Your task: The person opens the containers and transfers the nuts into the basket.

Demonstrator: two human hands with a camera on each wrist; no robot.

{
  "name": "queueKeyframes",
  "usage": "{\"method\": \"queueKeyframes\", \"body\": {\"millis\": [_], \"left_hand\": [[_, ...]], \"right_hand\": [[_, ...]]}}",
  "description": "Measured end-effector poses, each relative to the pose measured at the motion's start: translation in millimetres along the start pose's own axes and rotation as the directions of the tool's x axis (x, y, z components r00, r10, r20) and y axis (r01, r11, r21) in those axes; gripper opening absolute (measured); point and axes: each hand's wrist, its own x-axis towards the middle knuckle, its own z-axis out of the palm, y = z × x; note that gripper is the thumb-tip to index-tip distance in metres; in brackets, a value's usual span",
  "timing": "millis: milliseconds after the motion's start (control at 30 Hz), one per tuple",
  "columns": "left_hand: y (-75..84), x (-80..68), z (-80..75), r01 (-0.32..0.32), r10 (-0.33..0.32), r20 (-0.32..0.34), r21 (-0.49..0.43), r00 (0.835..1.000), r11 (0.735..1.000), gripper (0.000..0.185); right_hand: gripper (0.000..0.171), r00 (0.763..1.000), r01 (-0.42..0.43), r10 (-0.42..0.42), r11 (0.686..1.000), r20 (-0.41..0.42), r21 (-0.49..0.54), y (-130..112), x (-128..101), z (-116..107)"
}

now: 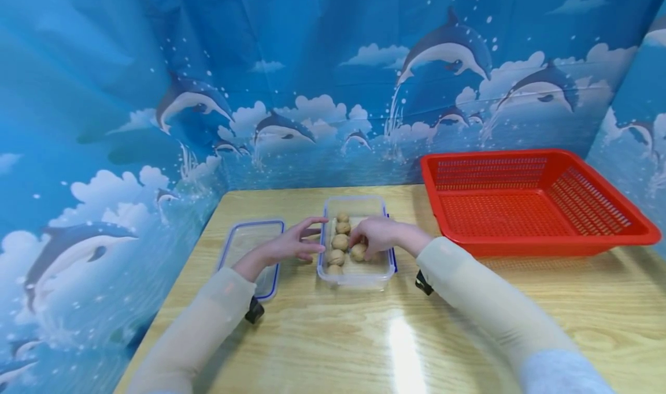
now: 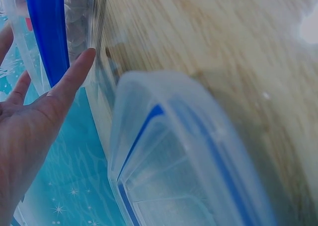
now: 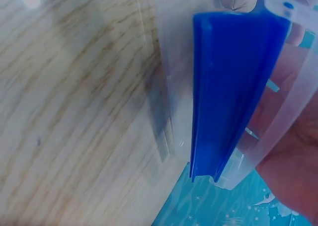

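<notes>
A clear plastic box (image 1: 359,270) with blue clips sits on the wooden table (image 1: 364,336), and everything else is easiest placed from it. Inside the box a row of walnuts (image 1: 340,241) runs front to back along its left side. The person's right hand (image 1: 378,236) reaches into the box from the right, fingers curled over one walnut (image 1: 358,252) that lies just beside the row; the fingers seem to close on it, though the head view hides the actual pinch. From the right wrist view only the box's blue clip (image 3: 233,87) and part of the hand behind the clear wall can be made out.

The left hand (image 1: 291,245) hovers just left of the box, fingers spread wide and straight, holding nothing; its fingertips (image 2: 85,57) are close to the box wall. Under that wrist, left of the box, lies the clear lid (image 1: 250,249) with its blue seal, flat on the table.

To the right of the box, and a little behind, stands a red basket (image 1: 531,238).
</notes>
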Motion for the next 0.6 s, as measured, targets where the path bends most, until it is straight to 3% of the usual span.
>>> {"method": "queueKeyframes", "body": {"millis": [300,600], "left_hand": [[-0.3,1.6,1.0,0.010,-0.010,-0.014,-0.003,1.000,1.000,0.066],[-1.1,2.1,1.3,0.013,-0.013,-0.011,-0.034,1.000,0.999,0.067]], "right_hand": [[0.040,1.000,-0.020,0.020,1.000,-0.005,0.013,1.0,-1.0,0.5],[0.041,0.997,0.077,-0.068,0.973,-0.048,0.217,-4.9,-16.9,-11.6]]}}
